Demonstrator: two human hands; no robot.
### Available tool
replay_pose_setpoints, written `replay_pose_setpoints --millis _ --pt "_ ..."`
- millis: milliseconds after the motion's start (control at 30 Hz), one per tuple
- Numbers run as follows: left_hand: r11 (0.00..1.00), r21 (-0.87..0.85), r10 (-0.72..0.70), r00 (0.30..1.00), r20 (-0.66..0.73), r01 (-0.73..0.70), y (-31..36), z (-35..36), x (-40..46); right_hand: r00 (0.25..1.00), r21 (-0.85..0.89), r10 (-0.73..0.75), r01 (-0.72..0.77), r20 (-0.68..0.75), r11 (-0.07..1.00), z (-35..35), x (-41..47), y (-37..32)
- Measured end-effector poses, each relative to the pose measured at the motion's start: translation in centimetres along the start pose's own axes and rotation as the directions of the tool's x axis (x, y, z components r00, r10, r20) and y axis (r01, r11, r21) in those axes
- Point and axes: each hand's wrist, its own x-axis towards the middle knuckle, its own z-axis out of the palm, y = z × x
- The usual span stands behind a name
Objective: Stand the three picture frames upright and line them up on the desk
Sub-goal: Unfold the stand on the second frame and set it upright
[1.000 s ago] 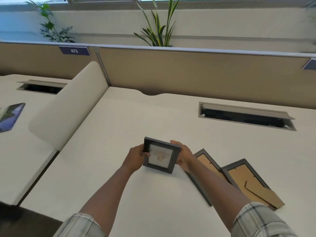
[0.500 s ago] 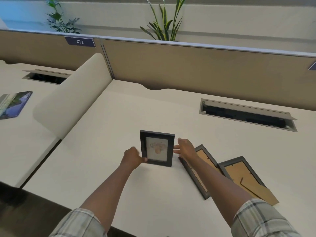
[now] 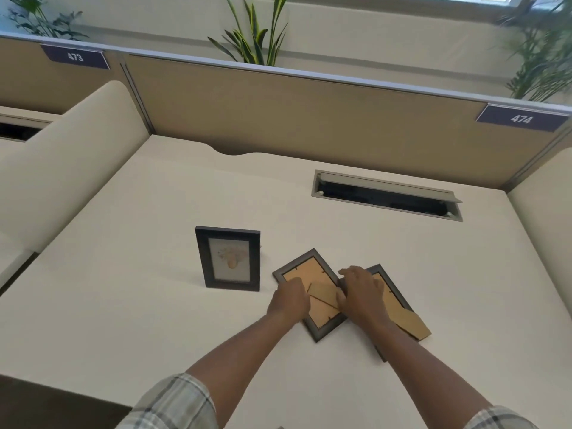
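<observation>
Nearest the viewer, two bare forearms reach forward from rolled plaid sleeves over a cream-white desk (image 3: pixel 123 305). The left hand (image 3: pixel 289 300) rests on the lower left edge of a dark-framed picture frame lying face down (image 3: pixel 312 280), its brown cardboard backing up and its folding stand flat against it. The fingers curl down over the frame's edge; whether they have closed on it cannot be told. The right hand (image 3: pixel 360 294) lies just to the right, palm down with fingers loosely spread, covering the place where this frame meets a second dark face-down picture frame (image 3: pixel 393 300). That second frame also shows brown backing, and its cardboard stand sticks out toward the lower right. The right hand touches the frames but holds nothing that can be seen. Both flat frames sit turned at an angle to the desk edge, touching or overlapping under the hand.

Just left of them, apart from both hands, a third dark picture frame with a pale print (image 3: pixel 229 258) stands upright, facing the viewer.

Farther back on the right, a grey cable hatch (image 3: pixel 387 193) is set into the desk with its flap raised. Behind it runs a tan partition panel (image 3: pixel 294 116) carrying dark number plates reading 473 (image 3: pixel 75 57) and 474 (image 3: pixel 521 119). Green leafy plants (image 3: pixel 253 35) rise beyond the partition.
</observation>
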Motion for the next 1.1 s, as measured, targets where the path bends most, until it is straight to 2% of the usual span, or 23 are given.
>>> replay_pose_setpoints --millis 100,233,333,433,567,667,833,967,1100 --pt "0.983 -0.183 0.028 0.999 0.040 -0.020 3.1 1.9 1.0 0.983 -0.040 0.180 -0.179 0.031 0.983 -0.4 -1.0 3.7" --pt "0.958 -0.284 0.001 0.995 0.102 0.028 6.5 3.4 2.2 0.923 -0.028 0.330 -0.331 0.200 0.943 -0.5 -1.8 7.9" --pt "0.976 -0.211 -0.032 0.993 0.112 0.055 7.9 4.2 3.4 0.918 -0.019 0.293 -0.299 0.266 0.954 -0.2 -2.3 9.3" --pt "0.975 -0.164 -0.128 0.985 0.116 0.147 9.2 5.2 4.5 0.938 0.004 0.232 -0.241 0.259 0.971 -0.3 -2.9 10.5" --pt "0.959 -0.140 -0.236 0.967 0.095 0.248 10.2 6.3 5.1 0.955 0.175 0.154 -0.202 0.254 0.964 -0.6 -3.4 12.2" --pt "0.942 -0.216 -0.244 0.966 0.082 0.256 10.4 6.6 5.3 0.974 0.186 0.108 -0.146 0.201 0.972 -0.6 -3.8 12.8" --pt "0.924 -0.339 -0.167 0.985 0.050 0.174 10.6 6.2 6.0 0.993 0.037 0.096 -0.099 0.063 0.994 -0.3 -4.8 12.9" --pt "0.948 -0.311 -0.050 0.997 0.064 0.068 11.0 5.5 5.9 0.995 -0.194 -0.010 -0.008 -0.096 0.981 -0.8 -5.4 13.1" --pt "0.949 -0.313 0.030 0.999 0.013 -0.024 11.5 4.5 5.7 0.953 -0.358 -0.156 0.055 -0.259 0.932 -1.5 -5.5 13.1"
